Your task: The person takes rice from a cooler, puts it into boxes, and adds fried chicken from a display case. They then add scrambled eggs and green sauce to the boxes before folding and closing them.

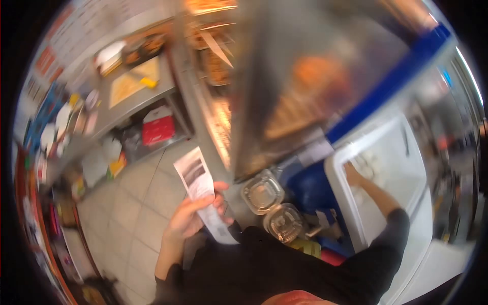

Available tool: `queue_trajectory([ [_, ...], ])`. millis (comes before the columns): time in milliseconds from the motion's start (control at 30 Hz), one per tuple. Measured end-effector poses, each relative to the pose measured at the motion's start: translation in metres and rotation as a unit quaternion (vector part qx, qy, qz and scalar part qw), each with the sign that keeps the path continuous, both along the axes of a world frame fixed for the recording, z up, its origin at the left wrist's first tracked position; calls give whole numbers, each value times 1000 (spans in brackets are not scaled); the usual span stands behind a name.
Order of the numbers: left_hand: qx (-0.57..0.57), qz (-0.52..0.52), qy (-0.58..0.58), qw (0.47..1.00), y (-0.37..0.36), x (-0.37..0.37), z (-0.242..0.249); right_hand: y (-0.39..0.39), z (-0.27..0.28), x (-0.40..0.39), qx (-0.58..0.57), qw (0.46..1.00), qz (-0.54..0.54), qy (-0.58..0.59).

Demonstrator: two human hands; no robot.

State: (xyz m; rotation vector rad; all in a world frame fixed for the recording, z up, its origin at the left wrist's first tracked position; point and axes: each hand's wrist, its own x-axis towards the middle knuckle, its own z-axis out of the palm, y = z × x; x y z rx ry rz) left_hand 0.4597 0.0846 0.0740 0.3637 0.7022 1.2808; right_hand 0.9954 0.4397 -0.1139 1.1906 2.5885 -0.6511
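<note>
My left hand (pixel 195 211) is closed around a long printed paper receipt (pixel 194 172), with its dark printed block at the upper end and its lower end hanging in front of my dark clothing. My right arm reaches down into a deep white bin (pixel 419 175). Inside, my right hand (pixel 353 175) is at the near-left wall, beside a cluster of whitish rounded items (pixel 370 163) whose kind I cannot make out. The fingers of that hand are small and blurred, so their grip does not show.
Two clear plastic clamshell containers (pixel 262 192) sit open between my body and a glass-fronted food display (pixel 305 101). A blue edge (pixel 389 84) runs above the bin. To the left stands a metal worktable (pixel 127 109) with a red box (pixel 157 130) underneath, over a tiled floor (pixel 129 203).
</note>
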Motion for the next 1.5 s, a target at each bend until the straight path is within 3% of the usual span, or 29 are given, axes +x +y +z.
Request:
queue_trajectory([
  [67, 19, 41, 3, 999, -14, -21, -4, 20, -16, 8, -1, 993, 53, -105],
  [100, 23, 60, -7, 998, -21, -36, -4, 29, -34, 20, 1, 1000, 16, -1],
  [233, 26, 137, -3, 990, -57, -112, -7, 20, 14, 38, 63, 991, -86, 81],
  [267, 6, 159, 12, 987, -56, -101, -26, 25, 5, 69, 67, 983, -121, 120],
  [333, 0, 204, -1, 979, -86, -161, -27, 9, 61, 99, 97, 955, -166, 226],
  [367, -25, 241, 15, 970, -101, -178, -30, 3, 102, 113, 136, 973, -155, 108],
  [400, -27, 251, 19, 967, -119, -198, -36, -77, 192, 5, 53, 910, -345, 222],
  [433, -38, 299, 3, 954, -138, -218, -47, -80, 210, 32, 77, 930, -333, 133],
  [467, -47, 345, -15, 937, -157, -236, -55, -97, 227, 24, 43, 870, -365, 327],
  [567, -46, 414, -44, 908, -219, -307, -76, -208, 278, -109, 147, 818, -353, 429],
  [667, -29, 446, -65, 892, -260, -387, -83, -285, 271, -252, 146, 780, -292, 535],
  [733, -7, 350, -9, 937, -274, -436, -77, -320, 246, -351, 66, 756, -227, 611],
  [867, -14, 273, 162, 948, -239, -488, -43, -353, 176, -567, -237, 687, -112, 677],
  [967, 34, 264, 190, 945, -210, -514, -42, -378, 127, -794, -460, 659, -55, 592],
  [1000, 80, 282, 187, 938, -209, -527, -49, -408, 140, -884, -456, 699, -82, 545],
  [1033, 81, 286, 187, 937, -211, -546, -64, -415, 108, -944, -473, 719, -42, 507],
  [1067, 20, 337, 257, 906, -214, -569, -86, -445, 122, -1000, -523, 699, -60, 484],
  [1100, -41, 384, 326, 863, -217, -595, -103, -456, 110, -1043, -519, 719, -20, 462],
  [1133, -66, 475, 204, 853, -227, -625, -112, -461, 97, -1082, -514, 738, 20, 438],
  [1167, -148, 481, 115, 857, -246, -658, -118, -464, 92, -1120, -575, 721, 22, 387],
  [1200, -155, 523, 86, 834, -264, -695, -141, -465, 90, -1156, -632, 699, 22, 334],
  [1233, -61, 527, 16, 848, -284, -733, -169, -466, 85, -1194, -683, 673, -1, 282],
  [1267, -5, 562, -40, 826, -297, -764, -178, -465, 73, -1238, -719, 650, -14, 246],
  [1333, 83, 620, -91, 775, -318, -820, -168, -459, 71, -1331, -824, 532, -51, 187],
  [1400, 98, 652, -107, 744, -346, -882, -155, -457, 75, -1437, -790, 548, -56, 271],
  [1467, 114, 668, -81, 731, -371, -936, -128, -463, 97, -1531, -490, 736, 69, 463],
  [1500, 94, 688, -76, 715, -382, -962, -119, -462, 93, -1578, -372, 763, 105, 518],
])
